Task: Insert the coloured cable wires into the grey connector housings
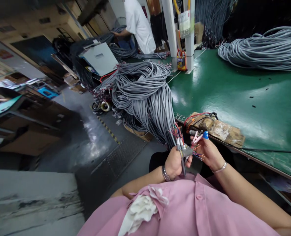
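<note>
My left hand [174,163] is closed around several grey cables [184,167], whose stripped ends point up and to the right. Thin coloured wires [176,131] fan out from white-wrapped cable ends above it, and another stripped end [198,154] reaches toward my other hand. My right hand [210,154], with a blue cover [205,134] on one fingertip, pinches a small pink clip [196,138] close beside these wires. Its lower fingers are partly hidden. To the left of both hands hangs a large bundle of grey cables [145,88] over the table's end.
A worn wooden block [219,131] with red and black leads lies on the green table's [234,91] near edge. Farther back are a cable coil [263,49] and a white post [171,32]. A person in a white shirt [140,26] stands beyond, handling cables.
</note>
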`<action>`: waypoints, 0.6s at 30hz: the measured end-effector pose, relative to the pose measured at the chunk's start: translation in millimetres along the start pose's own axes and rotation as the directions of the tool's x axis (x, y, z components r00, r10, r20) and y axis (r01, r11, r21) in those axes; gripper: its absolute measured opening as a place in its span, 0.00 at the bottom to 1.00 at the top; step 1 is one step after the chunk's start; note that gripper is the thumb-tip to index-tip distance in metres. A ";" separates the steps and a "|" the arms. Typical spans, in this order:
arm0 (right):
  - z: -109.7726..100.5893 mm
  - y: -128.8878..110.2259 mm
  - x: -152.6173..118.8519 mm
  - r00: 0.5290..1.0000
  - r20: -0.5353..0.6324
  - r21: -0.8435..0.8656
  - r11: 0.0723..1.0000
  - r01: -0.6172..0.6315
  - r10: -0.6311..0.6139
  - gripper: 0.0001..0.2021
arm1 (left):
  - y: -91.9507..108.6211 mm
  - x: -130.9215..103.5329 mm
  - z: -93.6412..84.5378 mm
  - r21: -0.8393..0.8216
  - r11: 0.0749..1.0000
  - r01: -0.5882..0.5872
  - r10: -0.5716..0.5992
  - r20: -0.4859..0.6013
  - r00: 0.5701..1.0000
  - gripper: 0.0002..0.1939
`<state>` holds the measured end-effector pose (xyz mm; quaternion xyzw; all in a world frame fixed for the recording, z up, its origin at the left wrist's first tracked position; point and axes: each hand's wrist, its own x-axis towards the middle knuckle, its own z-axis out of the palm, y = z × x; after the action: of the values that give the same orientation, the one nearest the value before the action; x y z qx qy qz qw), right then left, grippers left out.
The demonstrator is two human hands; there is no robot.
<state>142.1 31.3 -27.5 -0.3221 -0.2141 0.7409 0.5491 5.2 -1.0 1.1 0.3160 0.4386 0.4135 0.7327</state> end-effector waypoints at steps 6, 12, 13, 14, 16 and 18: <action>7.1 -4.6 3.3 0.998 -0.066 0.125 0.992 0.006 0.002 0.20 | -3.4 2.1 0.3 0.035 0.999 -0.004 0.004 -0.009 1.000 0.10; 0.7 0.4 3.4 0.999 -0.019 0.171 0.985 -0.037 0.040 0.22 | -4.5 0.5 -1.6 0.049 0.999 -0.015 0.016 -0.027 1.000 0.11; -1.6 1.0 3.0 0.999 -0.005 0.184 0.982 -0.041 0.042 0.22 | -4.1 -1.1 -2.1 0.051 0.999 -0.016 0.017 -0.027 0.999 0.11; -3.9 1.4 2.6 0.999 0.010 0.194 0.980 -0.043 0.041 0.23 | -3.6 -3.1 -2.5 0.053 0.998 -0.019 0.020 -0.026 0.999 0.11; -7.7 0.8 1.5 0.997 0.052 0.199 0.978 -0.059 0.049 0.24 | -2.7 -7.4 -3.2 0.051 0.998 -0.031 0.032 -0.027 0.999 0.12; -9.2 -1.3 -0.2 0.994 0.095 0.184 0.980 -0.080 0.063 0.22 | -2.6 -10.9 -3.3 0.033 0.998 -0.045 0.047 -0.042 0.998 0.13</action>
<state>149.5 31.2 -33.0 -0.2434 -0.1557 0.7905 0.5400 0.1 -11.5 1.7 0.3288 0.4534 0.4297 0.7082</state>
